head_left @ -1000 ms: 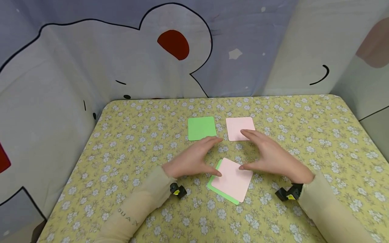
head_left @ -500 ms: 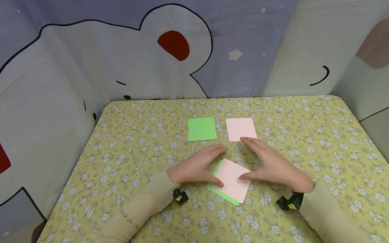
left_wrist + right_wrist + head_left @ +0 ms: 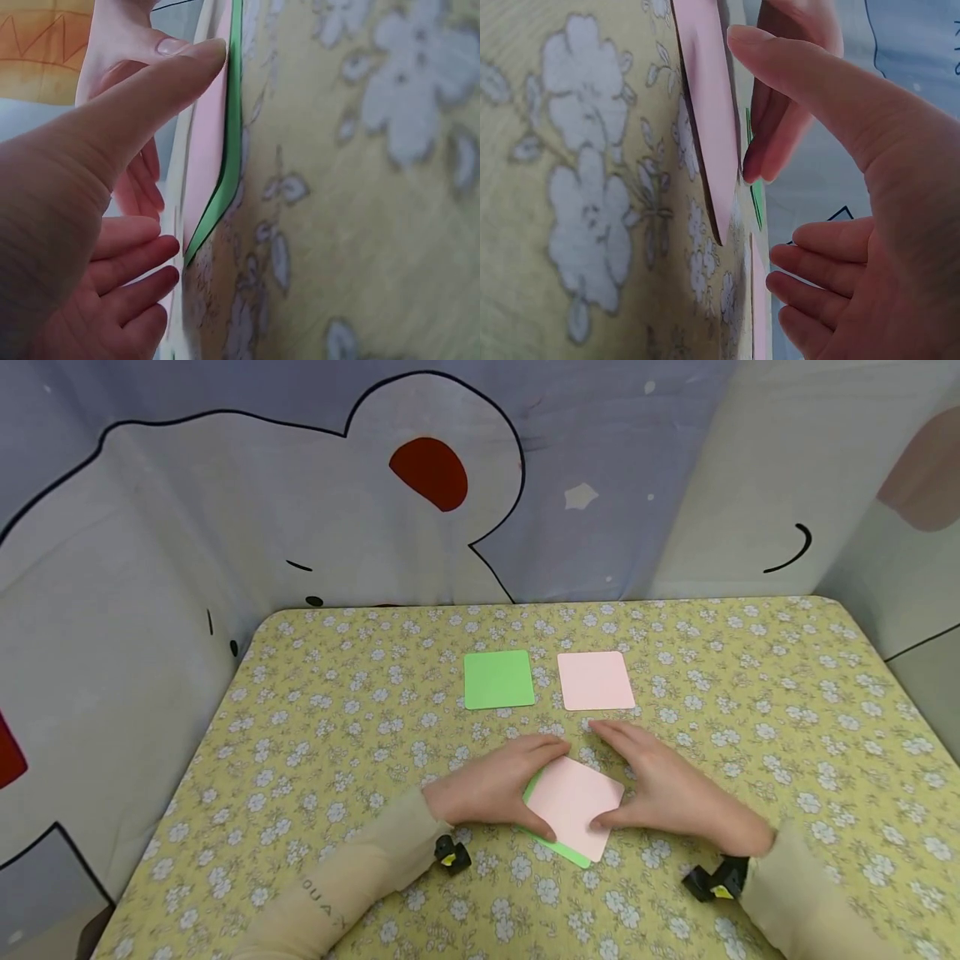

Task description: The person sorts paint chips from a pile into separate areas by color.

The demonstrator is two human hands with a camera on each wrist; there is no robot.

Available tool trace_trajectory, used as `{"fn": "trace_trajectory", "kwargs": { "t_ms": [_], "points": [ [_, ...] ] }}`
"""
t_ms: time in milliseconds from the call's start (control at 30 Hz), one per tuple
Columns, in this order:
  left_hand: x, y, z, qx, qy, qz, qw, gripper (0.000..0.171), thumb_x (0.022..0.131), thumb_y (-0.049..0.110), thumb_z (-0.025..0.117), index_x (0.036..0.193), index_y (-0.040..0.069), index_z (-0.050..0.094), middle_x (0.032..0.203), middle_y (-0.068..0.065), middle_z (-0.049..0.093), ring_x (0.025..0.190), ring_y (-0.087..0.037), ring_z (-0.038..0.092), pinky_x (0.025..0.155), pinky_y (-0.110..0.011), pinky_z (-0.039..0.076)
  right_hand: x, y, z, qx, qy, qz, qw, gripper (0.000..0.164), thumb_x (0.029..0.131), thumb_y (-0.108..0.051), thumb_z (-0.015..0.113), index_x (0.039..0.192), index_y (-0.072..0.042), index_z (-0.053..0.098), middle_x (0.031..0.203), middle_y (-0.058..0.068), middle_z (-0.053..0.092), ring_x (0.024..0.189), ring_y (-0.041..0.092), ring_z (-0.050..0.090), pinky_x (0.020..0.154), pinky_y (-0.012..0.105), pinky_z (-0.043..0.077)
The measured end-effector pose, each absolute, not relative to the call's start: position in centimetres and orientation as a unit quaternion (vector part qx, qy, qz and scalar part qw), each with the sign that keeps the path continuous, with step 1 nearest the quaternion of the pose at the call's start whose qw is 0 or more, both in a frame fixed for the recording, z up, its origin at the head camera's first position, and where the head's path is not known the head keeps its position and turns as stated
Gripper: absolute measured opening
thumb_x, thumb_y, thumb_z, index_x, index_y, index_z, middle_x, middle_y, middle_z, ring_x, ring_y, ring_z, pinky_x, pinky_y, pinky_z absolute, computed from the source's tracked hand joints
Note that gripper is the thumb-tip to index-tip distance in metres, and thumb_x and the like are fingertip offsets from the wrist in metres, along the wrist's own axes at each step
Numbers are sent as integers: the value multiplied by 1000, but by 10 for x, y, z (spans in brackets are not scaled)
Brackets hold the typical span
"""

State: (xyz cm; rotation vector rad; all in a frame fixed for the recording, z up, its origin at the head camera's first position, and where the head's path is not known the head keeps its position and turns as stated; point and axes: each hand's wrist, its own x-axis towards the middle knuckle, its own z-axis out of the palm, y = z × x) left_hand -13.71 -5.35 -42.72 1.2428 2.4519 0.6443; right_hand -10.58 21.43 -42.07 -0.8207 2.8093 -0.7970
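Observation:
A pink square card (image 3: pixel 576 802) lies turned at an angle on a green card (image 3: pixel 564 852), whose edge shows along the left and front. My left hand (image 3: pixel 498 783) is at the pair's left side, thumb over the pink card and fingers by its far corner. On the other side, my right hand (image 3: pixel 663 789) has its thumb over the right edge, with its fingers stretched out beyond the cards. In the left wrist view the thumb (image 3: pixel 161 94) overlaps the pink surface. The right wrist view shows that hand's fingers (image 3: pixel 829 274) apart from the cards.
Farther back lie a green square card (image 3: pixel 498 679) and a pink square card (image 3: pixel 596 681), side by side. A yellow flowered cloth (image 3: pixel 360 693) covers the table. Behind it hangs a printed curtain (image 3: pixel 600 527).
Both hands have moved back toward the person, coming down around the stacked pair. The right fingers no longer overlap the far pink card. The cards look almost unmoved.

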Motion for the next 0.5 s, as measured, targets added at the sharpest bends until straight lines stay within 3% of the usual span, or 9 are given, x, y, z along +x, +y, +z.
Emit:
{"fn": "trace_trajectory", "kwargs": {
  "t_ms": [500],
  "points": [
    [-135, -52, -430, 456, 847, 231, 147, 106, 75, 53, 88, 157, 5, 38, 155, -8, 39, 139, -19, 41, 109, -20, 37, -94, 210, -428, -262, 926, -261, 73, 124, 64, -64, 90, 157, -3, 36, 157, 16, 38, 141, 38, 38, 108, 58, 41]
  ]
}}
